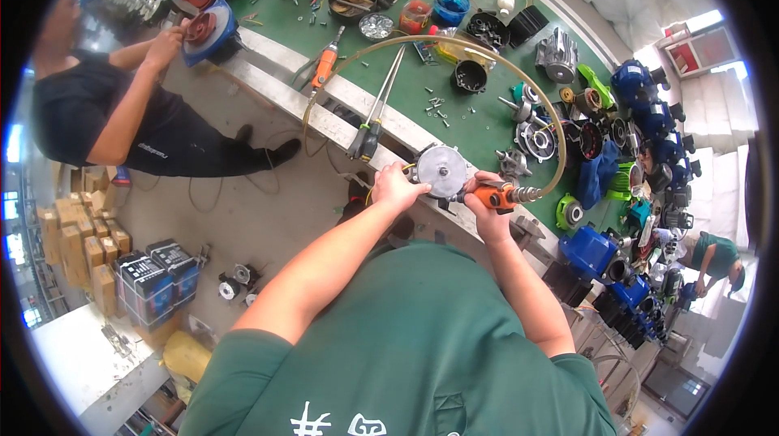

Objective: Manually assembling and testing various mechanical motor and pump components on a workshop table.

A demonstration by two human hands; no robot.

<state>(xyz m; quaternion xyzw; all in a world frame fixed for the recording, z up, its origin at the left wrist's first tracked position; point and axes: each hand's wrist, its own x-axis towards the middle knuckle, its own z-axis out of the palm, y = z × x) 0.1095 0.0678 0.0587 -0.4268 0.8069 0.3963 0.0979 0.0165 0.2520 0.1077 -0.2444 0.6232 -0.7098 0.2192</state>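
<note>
A round grey metal motor part (441, 173) with a small hub at its centre rests at the bench's near edge. My left hand (394, 188) grips its left rim, the thumb lying on the flat face. Yellowish wires show beside that hand. My right hand (488, 210) is wrapped round an orange power screwdriver (495, 196) just right of the motor part. The tool lies almost level, and a yellowish hose (561, 140) loops from its right end over the bench. Its working tip is hidden by my fingers and the part's edge.
Long screwdrivers (367, 141) and another orange power tool (324, 65) lie left on the green bench (389, 107). Loose bolts (436, 102), a black round housing (470, 77) and motor parts (535, 141) lie beyond. Blue pumps (590, 251) stand right. A co-worker (122, 103) handles a blue housing at left.
</note>
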